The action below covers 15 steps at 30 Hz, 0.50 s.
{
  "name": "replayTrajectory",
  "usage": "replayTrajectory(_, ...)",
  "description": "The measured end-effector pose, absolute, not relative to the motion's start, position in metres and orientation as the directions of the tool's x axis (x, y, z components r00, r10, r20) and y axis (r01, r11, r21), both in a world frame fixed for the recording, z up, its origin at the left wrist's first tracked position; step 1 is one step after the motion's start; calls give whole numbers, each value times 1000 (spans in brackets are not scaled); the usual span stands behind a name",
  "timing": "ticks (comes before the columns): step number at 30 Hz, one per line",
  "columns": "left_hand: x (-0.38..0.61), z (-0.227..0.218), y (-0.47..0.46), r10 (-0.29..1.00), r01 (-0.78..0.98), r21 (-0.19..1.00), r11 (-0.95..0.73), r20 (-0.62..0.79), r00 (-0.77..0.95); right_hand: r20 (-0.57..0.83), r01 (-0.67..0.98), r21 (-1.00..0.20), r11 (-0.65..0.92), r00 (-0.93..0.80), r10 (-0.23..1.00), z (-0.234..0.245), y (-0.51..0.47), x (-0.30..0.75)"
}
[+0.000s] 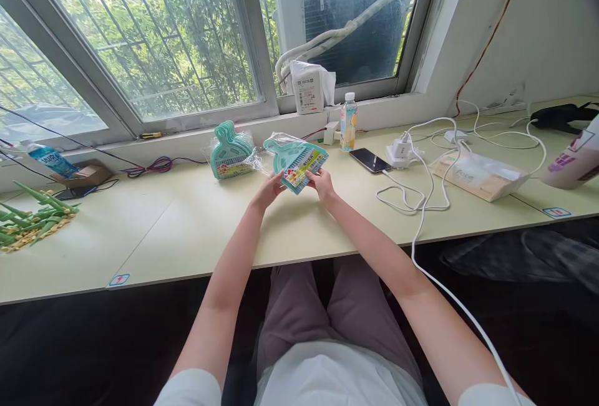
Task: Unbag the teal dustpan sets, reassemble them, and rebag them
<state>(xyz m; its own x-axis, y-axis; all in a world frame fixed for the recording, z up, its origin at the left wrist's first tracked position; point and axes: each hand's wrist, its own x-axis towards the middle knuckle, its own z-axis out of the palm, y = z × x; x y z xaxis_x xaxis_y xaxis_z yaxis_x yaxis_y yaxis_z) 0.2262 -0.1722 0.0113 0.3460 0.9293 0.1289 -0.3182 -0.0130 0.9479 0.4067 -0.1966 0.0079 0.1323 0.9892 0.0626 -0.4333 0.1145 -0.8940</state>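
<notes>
A teal mini dustpan and brush set [292, 151] in clear plastic wrap, with a yellow printed label, is held above the desk. My left hand [271, 191] grips its lower left corner, and my right hand [321, 183] pinches the lower right side with the thumb on the label. The handle end points away toward the window. To the left, a stack of similar wrapped teal dustpan sets [230, 151] stands against the sill, a crinkled wrapper reaching toward the held one.
A bottle [348, 124], a phone [369, 160] and a charger block [399, 153] with trailing white cables lie to the right. Beyond them is a tissue pack [482, 174]. At the left are a plant [35, 219] and a cardboard box [84, 175]. The desk edge [299, 262] is close to me.
</notes>
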Motion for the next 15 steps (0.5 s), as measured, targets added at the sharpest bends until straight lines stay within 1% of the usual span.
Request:
replayTrajectory(3, 228, 8, -174, 904, -269, 963, 5, 111, 414, 49, -455, -885, 99, 120, 992, 8, -195, 408)
replayTrajectory(7, 224, 11, -178, 911, -262, 965, 19, 91, 402, 60, -443, -893, 82, 62, 996, 10, -196, 408)
replayTrajectory(12, 220, 17, -182, 892, -204, 976, 79, 22, 451, 135, -415, -903, 115, -19, 991, 18, -198, 414)
replayTrajectory(15, 217, 21, -183, 918, -236, 972, 14, 81, 388, 178, -380, -914, 141, -63, 982, 21, -198, 418)
